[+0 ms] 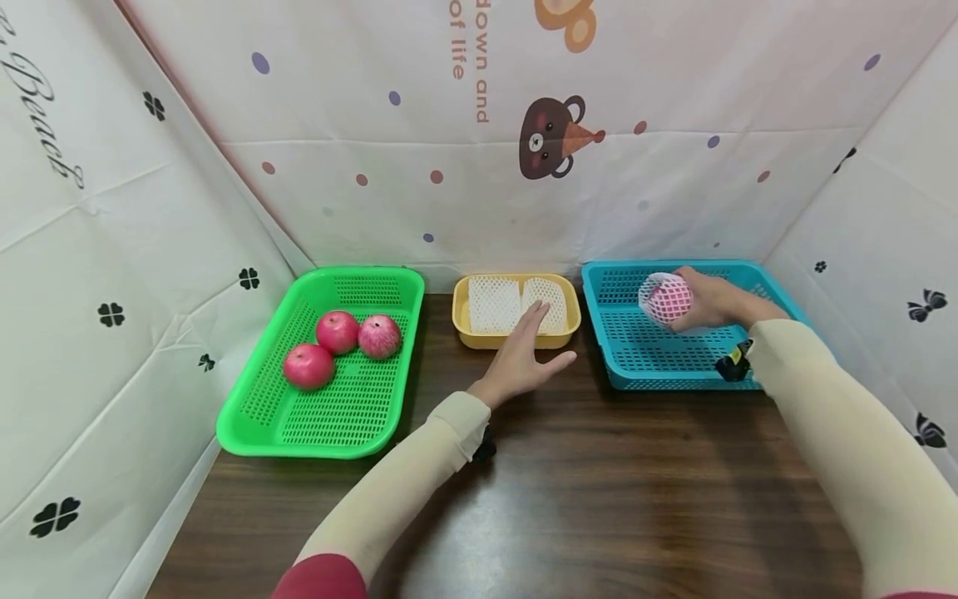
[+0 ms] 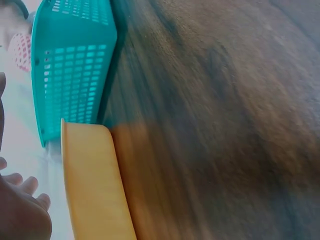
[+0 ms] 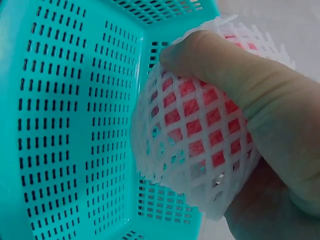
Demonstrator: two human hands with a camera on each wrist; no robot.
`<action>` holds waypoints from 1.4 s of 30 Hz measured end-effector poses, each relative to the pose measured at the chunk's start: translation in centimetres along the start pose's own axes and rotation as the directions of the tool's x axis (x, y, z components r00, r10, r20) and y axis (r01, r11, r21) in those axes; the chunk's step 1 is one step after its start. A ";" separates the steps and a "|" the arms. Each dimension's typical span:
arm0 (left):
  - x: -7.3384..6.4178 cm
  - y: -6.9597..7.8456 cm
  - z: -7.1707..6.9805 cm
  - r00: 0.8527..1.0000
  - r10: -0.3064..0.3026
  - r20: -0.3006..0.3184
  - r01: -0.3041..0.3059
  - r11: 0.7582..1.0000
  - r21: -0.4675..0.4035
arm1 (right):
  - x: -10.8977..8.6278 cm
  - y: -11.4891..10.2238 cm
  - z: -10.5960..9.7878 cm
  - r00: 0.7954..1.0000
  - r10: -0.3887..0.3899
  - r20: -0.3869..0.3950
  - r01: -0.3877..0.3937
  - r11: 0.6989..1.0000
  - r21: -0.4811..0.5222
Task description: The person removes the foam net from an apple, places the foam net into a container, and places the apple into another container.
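My right hand [image 1: 702,299] grips a red apple wrapped in a white foam net [image 1: 665,298] over the blue basket [image 1: 624,383]. In the right wrist view the thumb [image 3: 210,62] lies across the foam net [image 3: 200,130], and red skin shows through its mesh. My left hand [image 1: 518,358] is at the near edge of the yellow tray [image 1: 486,341], fingers extended and thumb spread, holding nothing. White foam nets [image 1: 494,305] lie flat in that tray. Only part of the left hand [image 2: 22,212] shows in the left wrist view, beside the tray's wall [image 2: 95,180].
On the left stands a green basket [image 1: 344,449] holding three apples [image 1: 309,367]. All the containers sit along the back of a dark wooden table [image 1: 599,499]. Printed white cloth [image 1: 337,108] walls in the table at the back and sides.
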State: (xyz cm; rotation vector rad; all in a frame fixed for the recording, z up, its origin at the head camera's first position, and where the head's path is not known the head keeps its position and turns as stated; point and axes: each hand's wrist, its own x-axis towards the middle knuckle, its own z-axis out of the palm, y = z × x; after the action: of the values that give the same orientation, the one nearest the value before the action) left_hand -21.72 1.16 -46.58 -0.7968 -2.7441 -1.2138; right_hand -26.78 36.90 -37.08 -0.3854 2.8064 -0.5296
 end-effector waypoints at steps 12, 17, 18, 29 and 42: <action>-1.4 -0.9 -0.6 0.992 -0.028 -0.121 0.019 0.997 -0.071 | -0.2 -1.3 0.4 0.997 -0.066 -0.041 0.066 0.998 -0.008; -1.8 -1.1 -1.1 0.986 -0.049 -0.162 0.033 0.994 -0.104 | 0.0 -2.1 0.6 0.993 -0.095 -0.070 0.094 0.995 -0.017; -1.9 -1.2 -1.2 0.984 -0.052 -0.169 0.034 0.994 -0.107 | -0.1 -2.3 0.6 0.992 -0.100 -0.074 0.099 0.995 -0.018; -3.1 -2.2 -1.9 0.973 -0.110 -0.204 0.077 0.983 -0.165 | -0.2 -4.0 0.8 0.991 -0.117 -0.063 0.119 0.993 0.024; -4.5 -3.2 -2.7 0.959 -0.171 -0.228 0.123 0.970 -0.210 | -0.1 -5.7 1.3 0.982 -0.169 -0.087 0.173 0.984 0.039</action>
State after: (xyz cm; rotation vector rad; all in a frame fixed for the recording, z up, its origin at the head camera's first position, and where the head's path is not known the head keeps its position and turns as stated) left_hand -19.77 -4.49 -47.98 -0.4222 -2.5503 -1.5134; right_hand -25.12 31.34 -36.04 -0.6124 2.8499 -0.6610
